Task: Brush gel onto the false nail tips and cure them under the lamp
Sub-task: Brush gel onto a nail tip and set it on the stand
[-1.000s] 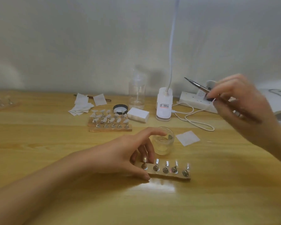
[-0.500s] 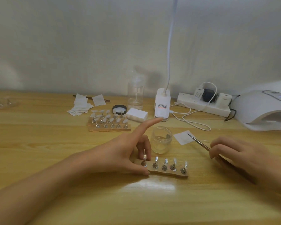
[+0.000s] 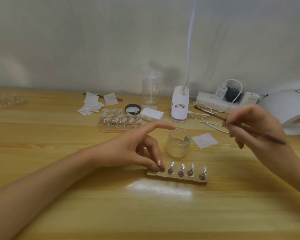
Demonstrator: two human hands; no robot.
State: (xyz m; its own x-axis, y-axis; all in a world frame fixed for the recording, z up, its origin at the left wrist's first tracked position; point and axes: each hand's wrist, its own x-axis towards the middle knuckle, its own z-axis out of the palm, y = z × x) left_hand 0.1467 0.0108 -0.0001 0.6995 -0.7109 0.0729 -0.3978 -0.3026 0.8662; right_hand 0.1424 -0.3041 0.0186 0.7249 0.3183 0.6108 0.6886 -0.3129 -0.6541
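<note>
A wooden strip [image 3: 177, 178] with several false nail tips on metal stands lies in front of me. My left hand [image 3: 137, 151] pinches the leftmost stand between thumb and middle finger, index finger stretched out over the glass gel jar [image 3: 177, 142]. My right hand [image 3: 253, 129] holds a thin gel brush [image 3: 213, 113] raised above the table to the right of the jar, its tip pointing left. The white curing lamp [image 3: 291, 111] sits at the far right.
A second wooden holder [image 3: 119, 124] with several nail tips stands further back, beside a black lid [image 3: 132, 108], a white block [image 3: 151, 114], paper wipes [image 3: 92, 104] and a clear pump bottle [image 3: 150, 90]. A desk lamp base [image 3: 179, 108], a power strip [image 3: 227, 99] and a cable lie behind.
My right hand has lifted the brush from low near the table up and back, to the right of the jar. My left hand stays on the strip's left end.
</note>
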